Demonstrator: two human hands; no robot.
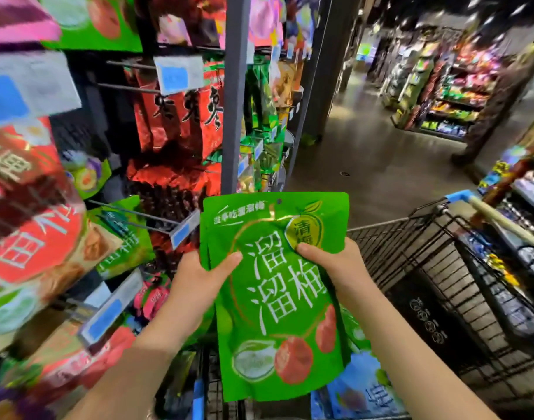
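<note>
Indoors, green pouch (277,298), snack racks (180,116), grey floor (365,153), cart (426,268)

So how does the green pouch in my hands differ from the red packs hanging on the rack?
The green pouch is green with white characters and fruit pictures; the red packs are red with black characters. The green pouch is gripped by your left hand and right hand; the red packs hang on the rack. Both are glossy printed bags.
</note>
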